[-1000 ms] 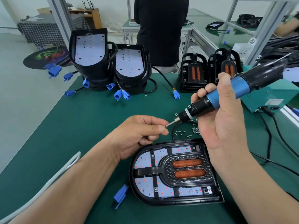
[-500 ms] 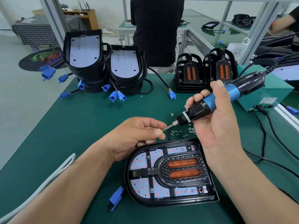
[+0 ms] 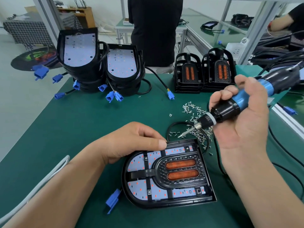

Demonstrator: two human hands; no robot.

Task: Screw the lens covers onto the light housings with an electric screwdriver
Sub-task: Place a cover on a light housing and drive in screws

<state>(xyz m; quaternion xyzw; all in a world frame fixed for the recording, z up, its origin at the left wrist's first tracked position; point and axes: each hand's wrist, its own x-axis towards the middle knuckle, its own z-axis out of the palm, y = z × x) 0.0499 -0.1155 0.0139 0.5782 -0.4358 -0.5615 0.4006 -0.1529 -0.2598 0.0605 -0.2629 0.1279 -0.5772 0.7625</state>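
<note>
handling: light housing (image 3: 164, 203) looks stiff, light; steady its rim.
left hand (image 3: 131, 142): curled on housing's far rim; grasp unclear.
right hand (image 3: 241, 129): grips electric screwdriver (image 3: 230, 109) beyond housing.

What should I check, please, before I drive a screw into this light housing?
1. Grip of right hand on electric screwdriver: ok.
2. Support: left hand rests on light housing rim, ok.
3. Seating of lens cover in housing: looks flat, ok.
4. Loaded screw on bit: cannot tell, too small.
5. Alignment of bit over nearest screw hole: not ok, it hovers beyond the housing's far edge.
</note>
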